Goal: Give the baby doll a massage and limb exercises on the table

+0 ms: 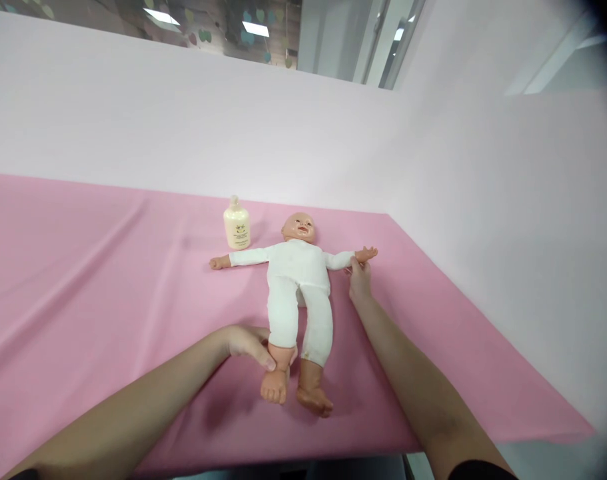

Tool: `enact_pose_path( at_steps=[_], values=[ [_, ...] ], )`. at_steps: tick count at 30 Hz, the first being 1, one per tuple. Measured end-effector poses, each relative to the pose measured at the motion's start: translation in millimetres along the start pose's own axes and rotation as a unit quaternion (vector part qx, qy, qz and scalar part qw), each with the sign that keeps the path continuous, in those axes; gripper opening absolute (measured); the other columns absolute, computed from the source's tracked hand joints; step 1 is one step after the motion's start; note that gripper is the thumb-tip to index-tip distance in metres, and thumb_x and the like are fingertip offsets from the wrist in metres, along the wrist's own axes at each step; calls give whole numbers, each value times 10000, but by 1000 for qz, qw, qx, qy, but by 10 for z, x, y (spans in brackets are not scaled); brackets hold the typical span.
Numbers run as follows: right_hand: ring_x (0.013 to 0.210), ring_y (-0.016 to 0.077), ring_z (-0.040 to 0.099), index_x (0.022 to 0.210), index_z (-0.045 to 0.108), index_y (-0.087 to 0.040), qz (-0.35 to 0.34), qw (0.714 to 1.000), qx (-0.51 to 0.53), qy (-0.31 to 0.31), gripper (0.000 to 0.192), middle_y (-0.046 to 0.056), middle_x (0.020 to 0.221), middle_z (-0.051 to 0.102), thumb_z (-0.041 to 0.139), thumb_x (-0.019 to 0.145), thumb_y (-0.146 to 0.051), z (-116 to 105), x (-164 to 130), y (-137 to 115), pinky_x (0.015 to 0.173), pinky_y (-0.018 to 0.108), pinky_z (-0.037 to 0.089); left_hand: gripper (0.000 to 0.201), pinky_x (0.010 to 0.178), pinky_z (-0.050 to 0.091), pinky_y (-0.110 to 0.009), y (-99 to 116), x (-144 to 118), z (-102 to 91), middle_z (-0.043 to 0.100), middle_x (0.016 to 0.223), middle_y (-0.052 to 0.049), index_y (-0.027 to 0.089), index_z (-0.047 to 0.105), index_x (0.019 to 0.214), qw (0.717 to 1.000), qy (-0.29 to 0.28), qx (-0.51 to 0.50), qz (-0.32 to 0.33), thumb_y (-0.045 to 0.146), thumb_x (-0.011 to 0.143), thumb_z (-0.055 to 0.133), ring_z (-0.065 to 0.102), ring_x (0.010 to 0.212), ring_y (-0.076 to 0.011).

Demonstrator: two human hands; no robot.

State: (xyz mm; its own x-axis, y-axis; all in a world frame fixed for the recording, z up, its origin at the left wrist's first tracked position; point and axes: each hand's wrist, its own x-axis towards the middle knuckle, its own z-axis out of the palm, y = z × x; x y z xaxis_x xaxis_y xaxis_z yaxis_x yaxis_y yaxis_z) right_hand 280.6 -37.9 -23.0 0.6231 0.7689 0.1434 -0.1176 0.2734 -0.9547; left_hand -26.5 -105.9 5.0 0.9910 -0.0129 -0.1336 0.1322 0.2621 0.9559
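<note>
A baby doll [298, 263] with a white cloth body lies on its back on a pink cloth [183, 300], its head away from me and its arms spread. My left hand [250, 343] is wrapped round the doll's ankle on the left side, the thumb across the front and fingertips showing behind. At the doll's wrist on the right side, my right hand [360, 277] pinches the arm near the cuff. Beyond the doll's outstretched arm on the left stands a cream-coloured bottle [238, 227] with a face printed on it.
The pink cloth covers a table whose front edge runs close to me. A white wall [183, 127] rises behind it and another closes the right side. Above the back wall a window [223, 30] shows hanging decorations.
</note>
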Motion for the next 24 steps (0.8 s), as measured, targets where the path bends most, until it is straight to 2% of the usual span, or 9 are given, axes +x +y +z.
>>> enact_pose_path(
  at_steps=[8,16,24],
  values=[
    [948,187,620,1117,466,-213,-18,999,-29,2,453,75,1106,598,603,727,-398,43,-17,-1,752,343,529,393,809,511,-351,57,-29,67,680,961,-64,160,667,1006,996,14,83,-13,392,697,737,621,921,-234],
    [951,190,617,1123,466,-232,-26,999,-32,-15,465,70,1119,596,612,720,-412,43,-37,-20,748,345,528,368,865,492,-315,204,-3,147,682,1008,-64,147,682,1045,992,-41,120,-26,385,764,677,618,980,-229],
    [910,180,614,1001,473,-207,-18,999,-27,-9,387,60,1049,599,633,707,-400,59,-53,-33,726,317,514,396,885,495,-303,235,12,184,679,1053,-69,132,672,1080,989,-49,135,-22,385,776,667,619,1005,-229]
  ],
)
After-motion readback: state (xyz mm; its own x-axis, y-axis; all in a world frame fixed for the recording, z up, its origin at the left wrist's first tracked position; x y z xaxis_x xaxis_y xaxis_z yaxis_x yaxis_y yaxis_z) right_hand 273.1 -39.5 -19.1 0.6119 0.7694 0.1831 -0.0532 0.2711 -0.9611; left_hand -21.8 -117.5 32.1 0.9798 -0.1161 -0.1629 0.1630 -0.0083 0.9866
